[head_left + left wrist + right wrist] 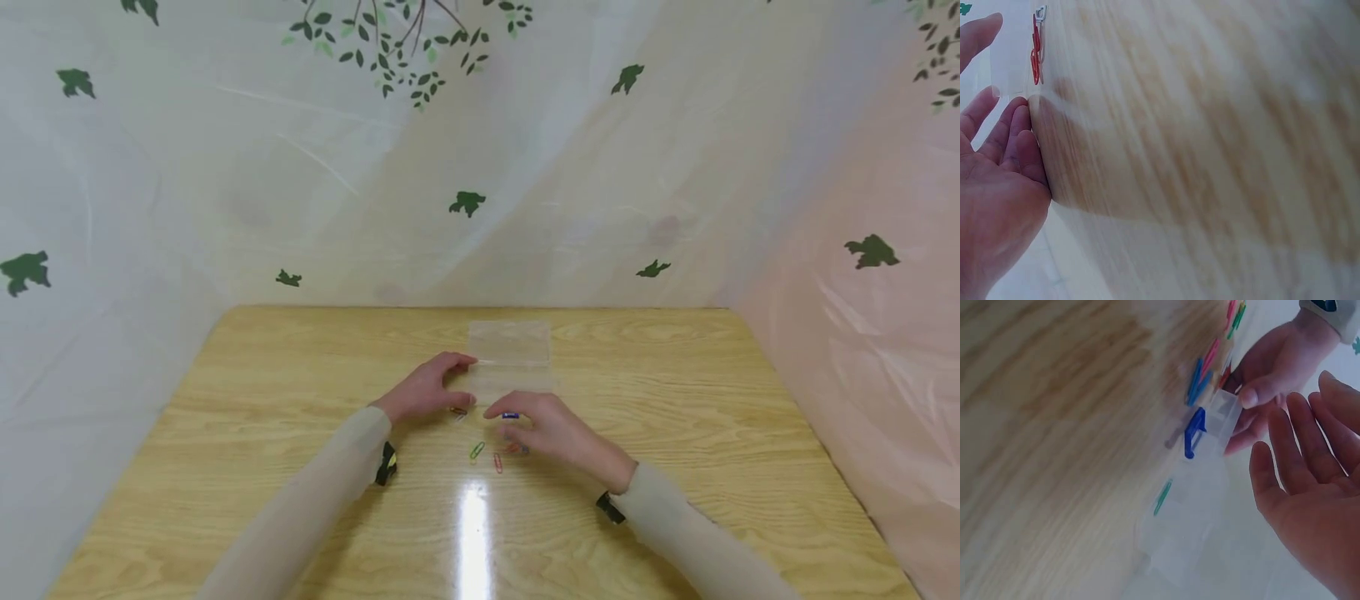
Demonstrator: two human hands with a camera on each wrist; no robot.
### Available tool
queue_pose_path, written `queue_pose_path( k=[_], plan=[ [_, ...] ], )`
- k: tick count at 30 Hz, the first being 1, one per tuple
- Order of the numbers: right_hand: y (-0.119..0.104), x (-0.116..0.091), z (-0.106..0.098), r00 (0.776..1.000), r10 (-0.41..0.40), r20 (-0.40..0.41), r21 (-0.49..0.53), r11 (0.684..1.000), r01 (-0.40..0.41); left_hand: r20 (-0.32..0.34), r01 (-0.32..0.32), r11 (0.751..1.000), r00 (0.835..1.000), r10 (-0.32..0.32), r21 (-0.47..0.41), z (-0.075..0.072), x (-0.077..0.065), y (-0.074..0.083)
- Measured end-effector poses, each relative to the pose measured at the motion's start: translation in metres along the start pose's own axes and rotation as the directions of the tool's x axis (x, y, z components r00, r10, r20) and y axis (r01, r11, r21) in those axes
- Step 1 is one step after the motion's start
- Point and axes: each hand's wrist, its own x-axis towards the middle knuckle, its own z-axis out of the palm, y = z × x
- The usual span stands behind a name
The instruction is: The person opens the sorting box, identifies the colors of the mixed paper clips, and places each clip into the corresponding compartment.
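A clear plastic box (498, 382) stands with its lid (510, 342) folded back. My left hand (429, 387) holds the box's left end, thumb at the near corner and fingers toward the hinge. In the right wrist view that thumb lies on the box's rim (1227, 403). My right hand (547, 425) hovers by the near side, fingers loosely extended, with nothing seen in it. A blue latch-like piece (1194, 433) is at the box's front. A green paper clip (1162, 497) shows by the clear plastic. Red and white paper clips (1036, 50) lie near my left thumb.
On the wooden table (300, 358), a green paper clip (477, 450) and a pink paper clip (498, 463) lie in front of the box. Blue paper clips (1197, 384) lie close by, partly under my right hand in the head view. A leaf-patterned sheet (480, 250) hangs behind the table.
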Motion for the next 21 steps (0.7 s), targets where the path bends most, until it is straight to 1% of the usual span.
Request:
queue_pose_path(
  k=[2, 5, 9, 12, 17, 21],
  plan=[
    [0.000, 0.001, 0.003, 1.000, 0.001, 0.019, 0.006, 1.000, -0.001, 0.001, 0.005, 1.000, 1.000, -0.005, -0.006, 0.000, -0.001, 0.001],
    [0.001, 0.002, 0.008, 0.999, -0.038, 0.037, -0.007, 0.999, 0.038, 0.004, 0.012, 1.000, 1.000, -0.012, -0.006, 0.000, -0.001, 0.001],
    [0.003, 0.004, 0.014, 0.993, -0.097, 0.064, -0.055, 0.993, 0.100, 0.002, -0.002, 1.000, 1.000, 0.002, -0.007, -0.001, -0.001, 0.001],
    [0.004, 0.006, 0.017, 0.990, -0.100, 0.094, -0.077, 0.991, 0.108, 0.001, -0.011, 1.000, 1.000, 0.011, -0.017, -0.001, -0.001, 0.001],
    [0.004, 0.008, 0.023, 0.986, -0.085, 0.147, -0.122, 0.987, 0.103, 0.005, 0.003, 1.000, 1.000, -0.003, -0.020, 0.000, -0.001, 0.000],
    [0.006, 0.010, 0.026, 0.981, -0.096, 0.167, -0.153, 0.981, 0.122, 0.002, 0.012, 1.000, 1.000, -0.011, -0.017, 0.001, -0.002, 0.000]
  ],
)
